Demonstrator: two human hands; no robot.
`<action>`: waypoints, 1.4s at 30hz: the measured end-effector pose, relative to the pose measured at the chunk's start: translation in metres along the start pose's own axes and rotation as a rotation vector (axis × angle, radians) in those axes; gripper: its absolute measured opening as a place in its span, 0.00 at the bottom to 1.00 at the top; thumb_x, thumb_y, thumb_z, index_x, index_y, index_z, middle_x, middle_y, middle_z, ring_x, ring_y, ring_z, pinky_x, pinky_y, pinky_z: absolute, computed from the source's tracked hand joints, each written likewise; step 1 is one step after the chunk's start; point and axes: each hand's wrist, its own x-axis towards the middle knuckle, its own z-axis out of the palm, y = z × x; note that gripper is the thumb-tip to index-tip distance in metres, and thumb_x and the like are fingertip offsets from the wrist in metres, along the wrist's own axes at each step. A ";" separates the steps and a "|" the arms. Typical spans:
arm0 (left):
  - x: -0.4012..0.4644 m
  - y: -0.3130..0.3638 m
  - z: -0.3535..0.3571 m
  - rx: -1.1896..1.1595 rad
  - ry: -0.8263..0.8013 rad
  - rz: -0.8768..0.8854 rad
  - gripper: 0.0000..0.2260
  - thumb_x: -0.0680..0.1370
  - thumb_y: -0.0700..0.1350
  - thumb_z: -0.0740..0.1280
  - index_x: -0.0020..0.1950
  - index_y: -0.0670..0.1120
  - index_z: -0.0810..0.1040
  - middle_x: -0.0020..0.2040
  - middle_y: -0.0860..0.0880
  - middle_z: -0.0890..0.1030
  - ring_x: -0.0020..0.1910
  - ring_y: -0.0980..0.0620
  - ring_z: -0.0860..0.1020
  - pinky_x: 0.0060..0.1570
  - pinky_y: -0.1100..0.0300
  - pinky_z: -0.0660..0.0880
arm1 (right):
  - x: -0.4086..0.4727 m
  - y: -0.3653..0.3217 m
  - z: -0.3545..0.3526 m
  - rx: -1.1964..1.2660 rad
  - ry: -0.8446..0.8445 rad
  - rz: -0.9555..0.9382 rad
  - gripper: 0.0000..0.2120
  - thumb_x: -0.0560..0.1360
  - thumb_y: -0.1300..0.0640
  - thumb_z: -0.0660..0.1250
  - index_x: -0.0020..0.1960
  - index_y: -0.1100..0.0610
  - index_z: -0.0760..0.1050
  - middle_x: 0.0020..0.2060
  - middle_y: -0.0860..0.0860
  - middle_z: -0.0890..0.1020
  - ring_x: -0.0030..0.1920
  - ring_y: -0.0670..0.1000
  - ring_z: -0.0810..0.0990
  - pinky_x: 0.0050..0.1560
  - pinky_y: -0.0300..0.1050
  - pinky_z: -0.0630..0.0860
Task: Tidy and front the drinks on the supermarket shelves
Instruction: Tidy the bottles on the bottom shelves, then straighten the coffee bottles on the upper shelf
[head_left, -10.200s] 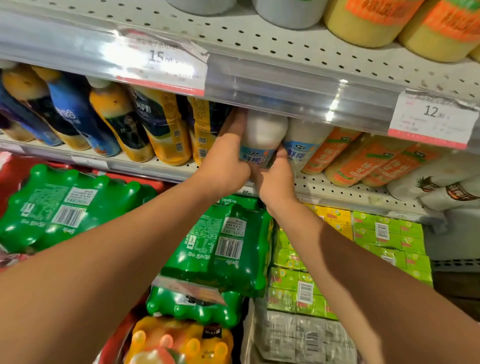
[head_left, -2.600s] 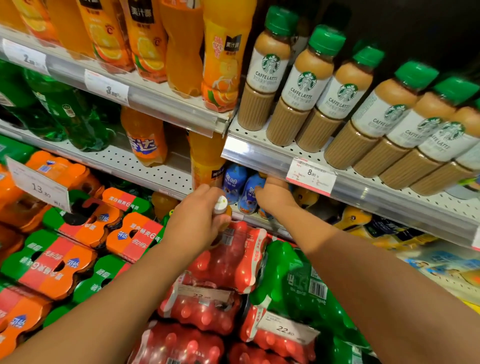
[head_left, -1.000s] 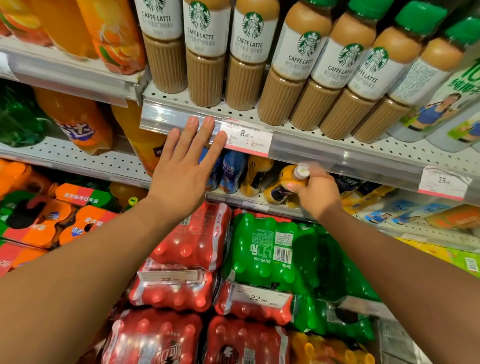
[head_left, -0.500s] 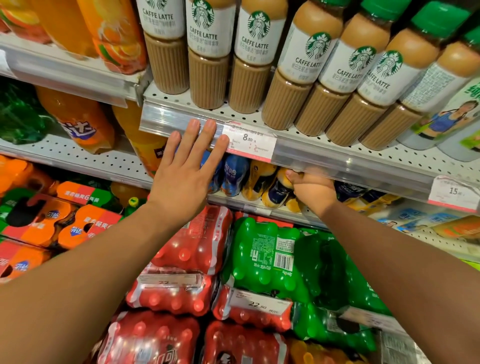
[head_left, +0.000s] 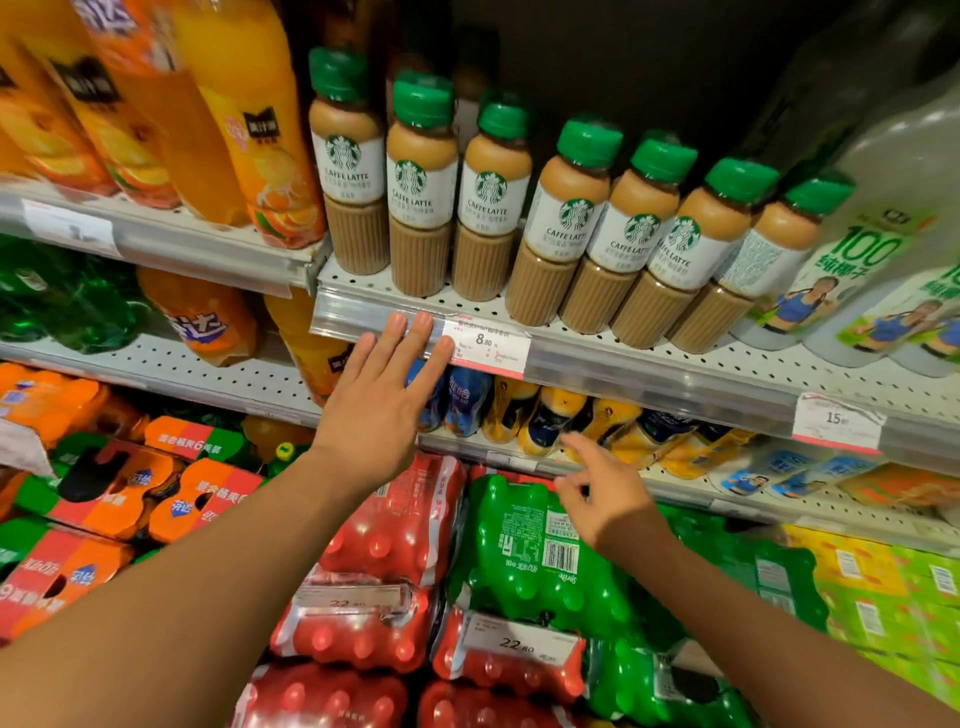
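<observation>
**Both hands up at the drinks shelves, nothing held**

Left hand raised flat, fingers straight and close together, tips laid against the clear plastic price rail of the white perforated metal shelf, just left of the white-and-red price ticket reading 8.80. Right hand lower and to the right, blurred, fingers loosely spread and slightly bent, forefinger stretched toward the small yellow-and-dark-blue bottles; gripping nothing, whether touching them impossible to tell.

Up top, a row of seven beige coffee bottles with green caps and white Caffe Latte labels standing upright in a line at the shelf front, shoulder to shoulder. Left of them, tall orange juice bottles on the neighbouring shelf. Right of them, big pale bottles with green-printed labels.

One level down, under the left hand, small blue bottles, then those yellow-and-dark-blue ones running rightward along the shelf edge. Second ticket reading 15 farther right on the same rail.

Below, shrink-wrapped packs of red bottles stacked beside a green shrink-wrapped pack, a 22.80 ticket lying at the front of the stack. Orange-and-green cardboard multipacks off to the left.
</observation>
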 end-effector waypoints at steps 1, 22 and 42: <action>0.000 0.000 -0.004 0.008 -0.044 -0.005 0.51 0.68 0.40 0.69 0.75 0.51 0.33 0.76 0.46 0.34 0.74 0.45 0.32 0.72 0.49 0.33 | -0.018 -0.001 -0.006 -0.025 0.013 -0.090 0.20 0.78 0.57 0.65 0.70 0.53 0.71 0.68 0.49 0.74 0.57 0.48 0.78 0.63 0.45 0.74; 0.044 0.024 -0.220 -0.058 0.364 0.113 0.28 0.68 0.39 0.71 0.68 0.44 0.73 0.64 0.45 0.76 0.61 0.42 0.76 0.53 0.49 0.78 | -0.069 -0.109 -0.246 -0.268 0.455 -0.122 0.18 0.78 0.54 0.63 0.67 0.49 0.73 0.61 0.48 0.79 0.52 0.46 0.79 0.50 0.34 0.71; 0.092 0.015 -0.317 0.132 0.383 0.041 0.38 0.71 0.44 0.64 0.78 0.50 0.51 0.77 0.48 0.58 0.76 0.46 0.54 0.74 0.50 0.51 | -0.042 -0.152 -0.335 -0.513 0.612 -0.166 0.34 0.74 0.53 0.64 0.77 0.54 0.57 0.74 0.51 0.63 0.74 0.54 0.57 0.73 0.48 0.57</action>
